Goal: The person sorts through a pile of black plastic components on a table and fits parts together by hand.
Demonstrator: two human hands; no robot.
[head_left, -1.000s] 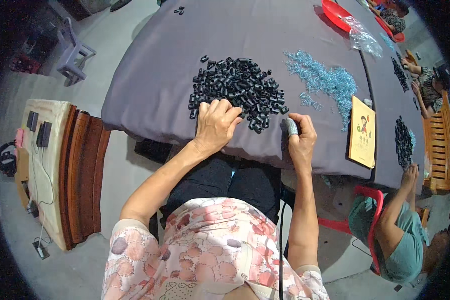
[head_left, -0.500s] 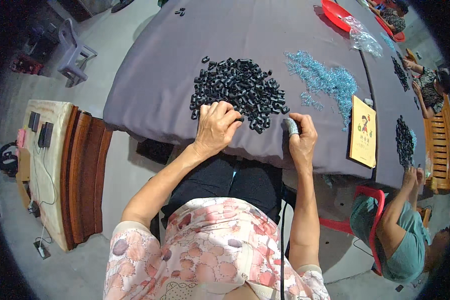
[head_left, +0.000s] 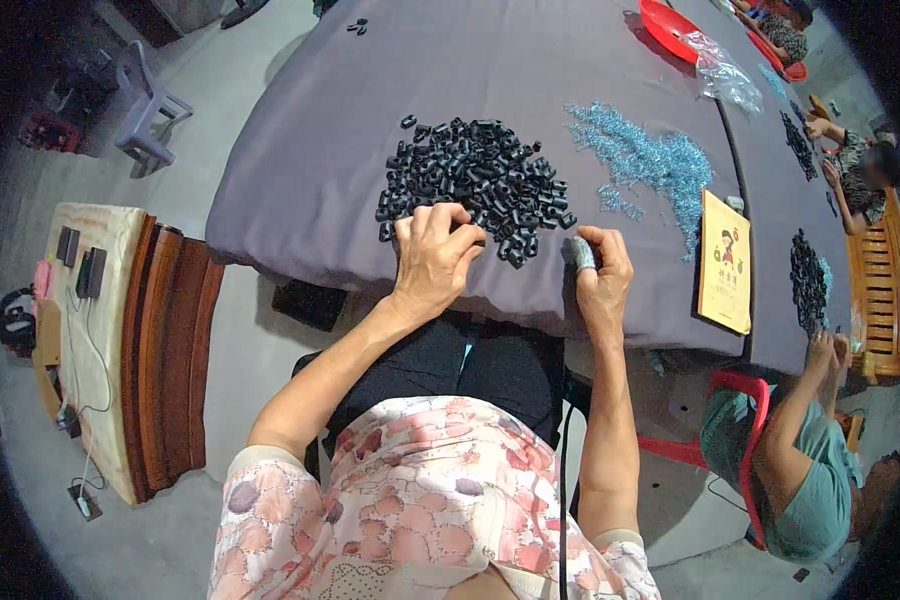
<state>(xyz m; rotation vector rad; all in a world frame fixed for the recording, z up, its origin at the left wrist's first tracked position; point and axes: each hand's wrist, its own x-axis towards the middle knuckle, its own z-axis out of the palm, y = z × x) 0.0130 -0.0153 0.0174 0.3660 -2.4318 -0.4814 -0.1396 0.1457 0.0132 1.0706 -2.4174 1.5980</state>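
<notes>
A heap of small black tube-shaped plastic parts (head_left: pixel 475 175) lies on the grey cloth in front of me. At the heap's near edge my left hand (head_left: pixel 433 258) is closed, with a black part showing at its thumb and fingertip. My right hand (head_left: pixel 604 272) is at the right of the heap, apart from it, with thumb and fingers bent together. Grey wrapping (head_left: pixel 583 253) covers one of its digits. Whatever this pinch holds, if anything, is too small to make out. Beyond it spreads a pile of tiny bluish metal coils (head_left: pixel 660 160), like small springs.
A yellow booklet (head_left: pixel 725 262) lies near the right edge of the grey-covered table (head_left: pixel 320 170). A red tray (head_left: pixel 667 30) and clear plastic bag (head_left: pixel 727 75) are at the far right. Other people sit along the right side, one on a red chair (head_left: pixel 755 450), beside similar black piles (head_left: pixel 807 280).
My left hand has shifted very slightly, still at the heap's near edge. The right hand keeps almost the same place and shape.
</notes>
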